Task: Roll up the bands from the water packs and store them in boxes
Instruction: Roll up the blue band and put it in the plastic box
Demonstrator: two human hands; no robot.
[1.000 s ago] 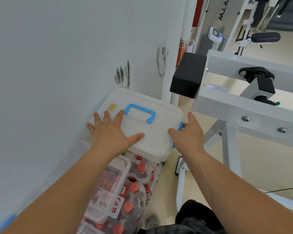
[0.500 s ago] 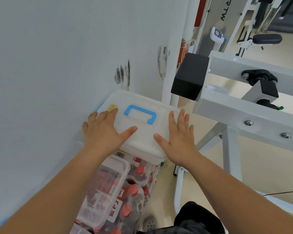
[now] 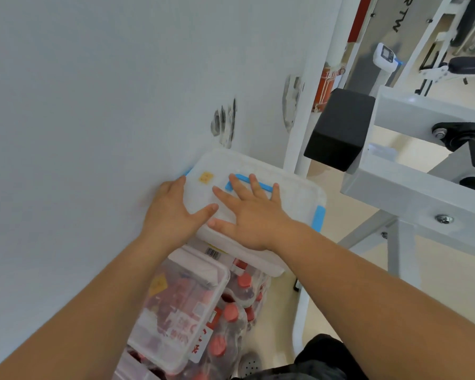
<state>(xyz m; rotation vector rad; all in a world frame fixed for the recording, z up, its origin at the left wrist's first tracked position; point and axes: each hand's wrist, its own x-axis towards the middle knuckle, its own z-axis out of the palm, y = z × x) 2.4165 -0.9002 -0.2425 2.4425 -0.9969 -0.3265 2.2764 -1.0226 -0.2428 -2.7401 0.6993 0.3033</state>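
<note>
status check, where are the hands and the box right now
Left hand at wall-side edge of box, thumb on top. Right hand flat on top, fingers across blue handle. Box closed, atop water packs. Black machine pad close on right.

Translucent white box, blue handle, blue clasp; yellow sticker, pattern unclear; red bottle caps.

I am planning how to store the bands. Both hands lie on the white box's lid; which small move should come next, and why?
Probably slide the right hand to the blue latch at the right edge of the lid and check it. The lid is on and both hands lie flat on it, the left hand at the other edge; whether the latch is fastened is unclear.
</note>
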